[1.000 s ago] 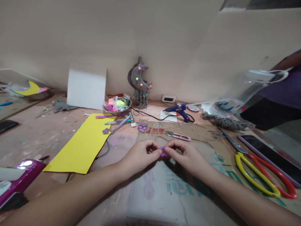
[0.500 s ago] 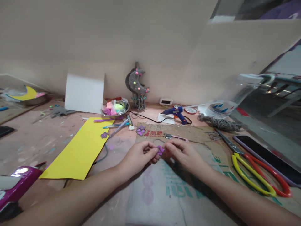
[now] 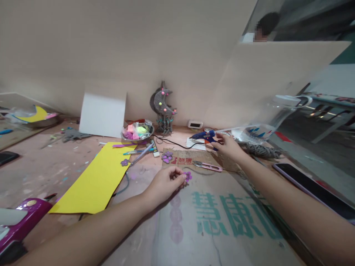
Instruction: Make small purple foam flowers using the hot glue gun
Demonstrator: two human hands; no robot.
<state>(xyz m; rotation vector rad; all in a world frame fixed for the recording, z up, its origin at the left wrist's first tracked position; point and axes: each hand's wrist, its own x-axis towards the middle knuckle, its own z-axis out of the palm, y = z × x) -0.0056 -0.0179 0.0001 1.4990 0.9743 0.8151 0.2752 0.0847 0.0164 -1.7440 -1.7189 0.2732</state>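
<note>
My left hand [image 3: 169, 180] pinches a small purple flower [image 3: 188, 176] between thumb and fingertips, above the cardboard. At the back of the table, my right hand [image 3: 229, 147] has its fingers closed around the handle of a blue glue gun [image 3: 203, 136], whose nozzle points left over a white paper piece [image 3: 196, 144]. Pink-handled thread snips [image 3: 208, 166] lie between the hands on the cardboard [image 3: 180, 205]. More purple flowers [image 3: 167, 157] rest at its far left corner. Another flower [image 3: 124, 162] lies on the yellow sheet [image 3: 88, 181]. My right forearm hides most of the large scissors.
Behind stand a yarn-wrapped moon ornament [image 3: 163, 105] and a metal bowl [image 3: 138, 138] of coloured clay. A clear jug [image 3: 263, 122], a grey yarn bundle [image 3: 260, 150] and a phone [image 3: 313, 190] are at right. The gun's black cord [image 3: 177, 141] runs left. A person [image 3: 264, 27] appears in the background.
My right hand has left the purple flower and moved forward and right to the glue gun's handle. My left hand stays in place, still pinching the flower. The view has shifted slightly.
</note>
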